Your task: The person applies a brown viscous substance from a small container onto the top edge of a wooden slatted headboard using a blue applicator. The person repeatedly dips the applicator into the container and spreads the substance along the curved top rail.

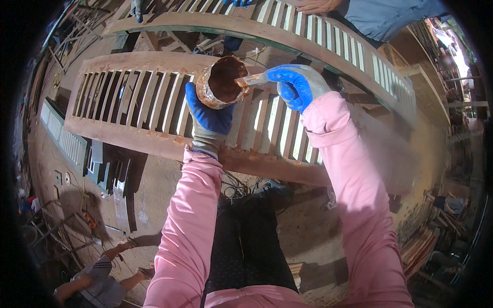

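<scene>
Wearing a blue-coated work glove, my left hand point(211, 115) is wrapped around a round, crusted container point(206, 88) from below and the side. Its mouth tips toward me, and reddish-brown paste coats the inside. My right hand point(297, 85), gloved the same way, pinches a flat, narrow scraper point(252, 79) whose brown-smeared tip is at the container's right rim. Beneath both hands lies a slatted wooden shutter panel point(154, 136), with reddish-brown patches along its frame near the slat ends. The scraper's handle is mostly hidden by my fingers.
Beyond lies another long slatted panel point(205, 21), with another person's hand point(318, 5) resting at its far side. A green slatted panel point(64, 134) stands at the left. Someone crouches or sits at the lower left point(100, 282). Cables point(241, 187) lie near my feet; stacked wood point(418, 251) is at right.
</scene>
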Available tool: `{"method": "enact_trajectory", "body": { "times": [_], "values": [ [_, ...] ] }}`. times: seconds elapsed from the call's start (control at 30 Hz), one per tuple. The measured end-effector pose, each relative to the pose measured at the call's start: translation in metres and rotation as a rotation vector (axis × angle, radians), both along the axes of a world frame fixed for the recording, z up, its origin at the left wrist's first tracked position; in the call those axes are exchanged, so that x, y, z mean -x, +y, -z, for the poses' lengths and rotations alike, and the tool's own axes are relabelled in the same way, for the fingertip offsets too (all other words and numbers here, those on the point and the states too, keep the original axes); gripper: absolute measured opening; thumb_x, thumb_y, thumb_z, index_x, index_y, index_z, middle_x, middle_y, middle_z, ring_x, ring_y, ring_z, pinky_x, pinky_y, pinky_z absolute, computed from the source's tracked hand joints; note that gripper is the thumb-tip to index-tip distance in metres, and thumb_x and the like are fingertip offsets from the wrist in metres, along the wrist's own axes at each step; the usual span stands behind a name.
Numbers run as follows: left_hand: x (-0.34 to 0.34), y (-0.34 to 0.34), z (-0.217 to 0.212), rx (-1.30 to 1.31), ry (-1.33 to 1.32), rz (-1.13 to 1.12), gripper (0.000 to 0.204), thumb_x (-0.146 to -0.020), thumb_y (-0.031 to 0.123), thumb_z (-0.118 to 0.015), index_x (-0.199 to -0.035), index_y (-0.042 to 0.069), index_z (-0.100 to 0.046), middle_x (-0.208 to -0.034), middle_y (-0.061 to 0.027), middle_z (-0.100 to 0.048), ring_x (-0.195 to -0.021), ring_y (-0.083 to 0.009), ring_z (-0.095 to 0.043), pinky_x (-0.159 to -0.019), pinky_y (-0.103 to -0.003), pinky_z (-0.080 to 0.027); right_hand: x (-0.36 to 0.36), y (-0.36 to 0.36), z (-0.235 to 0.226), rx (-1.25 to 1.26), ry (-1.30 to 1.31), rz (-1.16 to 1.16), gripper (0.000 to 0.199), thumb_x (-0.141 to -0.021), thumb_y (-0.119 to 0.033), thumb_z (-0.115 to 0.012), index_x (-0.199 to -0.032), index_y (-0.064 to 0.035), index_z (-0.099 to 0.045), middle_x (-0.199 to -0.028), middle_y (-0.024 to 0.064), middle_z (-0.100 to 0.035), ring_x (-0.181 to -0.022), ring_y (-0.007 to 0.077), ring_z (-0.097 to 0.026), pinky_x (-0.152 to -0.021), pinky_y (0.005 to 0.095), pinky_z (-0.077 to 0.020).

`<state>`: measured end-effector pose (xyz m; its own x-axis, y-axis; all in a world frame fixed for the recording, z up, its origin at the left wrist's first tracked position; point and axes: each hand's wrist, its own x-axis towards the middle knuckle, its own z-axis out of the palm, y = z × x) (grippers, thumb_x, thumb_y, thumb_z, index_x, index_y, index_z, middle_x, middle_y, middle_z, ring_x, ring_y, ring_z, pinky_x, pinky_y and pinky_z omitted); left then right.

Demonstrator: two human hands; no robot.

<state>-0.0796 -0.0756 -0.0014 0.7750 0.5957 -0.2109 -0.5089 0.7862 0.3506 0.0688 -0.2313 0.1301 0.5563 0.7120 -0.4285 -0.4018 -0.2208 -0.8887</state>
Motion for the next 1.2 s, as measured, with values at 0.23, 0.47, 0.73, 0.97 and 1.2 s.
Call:
{"method": "enact_trajectory", "body": {
  "times": [0.23, 0.47, 0.73, 0.97, 1.2],
  "values": [
    [0.005, 0.001, -0.008, 0.042, 0.125, -0.032, 0.071, -0.099, 0.068, -0.049, -0.145, 0.015, -0.058, -0.148, -0.013, -0.058, -0.136, -0.0348, -0.056, -0.112, -0.058, -0.048, -0.01, -0.023, -0.001, 0.08, 0.095, -0.021, 0.02, -0.098, -0.02, -0.069, -0.104, -0.0021, -0.075, -0.062, 0.0016, -0.054, -0.047, 0.0109, -0.043, -0.042, 0.0276, -0.0282],
    [0.002, 0.01, 0.007, -0.048, 0.021, -0.046, 0.07, -0.1, 0.064, -0.049, -0.146, 0.011, -0.057, -0.15, -0.0149, -0.056, -0.138, -0.0375, -0.053, -0.116, -0.064, -0.042, 0.026, -0.144, 0.013, -0.064, 0.188, 0.497, 0.019, -0.1, -0.02, -0.067, -0.114, -0.0083, -0.072, -0.078, 0.0007, -0.062, -0.063, 0.0112, -0.056, -0.055, 0.0257, -0.0416],
    [0.0, 0.027, 0.019, -0.234, -0.002, -0.072, 0.066, -0.104, 0.044, -0.052, -0.156, 0.005, -0.044, -0.161, -0.0202, -0.043, -0.152, -0.041, -0.036, -0.127, -0.059, -0.029, -0.044, -0.446, 0.079, 0.11, -0.293, 0.938, 0.026, -0.105, -0.019, -0.064, -0.127, -0.005, -0.069, -0.096, 0.0027, -0.07, -0.078, 0.012, -0.064, -0.066, 0.0261, -0.052],
    [-0.011, -0.002, -0.018, -0.354, 0.269, -0.235, 0.065, -0.106, 0.039, -0.054, -0.157, 0.001, -0.042, -0.162, -0.0232, -0.041, -0.152, -0.042, -0.036, -0.128, -0.058, -0.029, -0.073, -0.463, 0.097, 0.683, -1.122, 0.571, 0.029, -0.099, -0.019, -0.068, -0.126, -0.0136, -0.073, -0.105, 0.0098, -0.075, -0.094, 0.0296, -0.073, -0.08, 0.0389, -0.0567],
    [-0.012, 0.004, -0.017, -0.376, 0.333, -0.247, 0.069, -0.104, 0.04, -0.056, -0.158, 0.001, -0.039, -0.164, -0.0231, -0.038, -0.154, -0.0432, -0.031, -0.129, -0.058, -0.025, -0.067, -0.451, 0.091, 0.899, -1.533, 0.182, 0.032, -0.093, -0.015, -0.068, -0.125, -0.0187, -0.073, -0.117, 0.0088, -0.072, -0.103, 0.0359, -0.07, -0.086, 0.0452, -0.0578]
  ]
}}
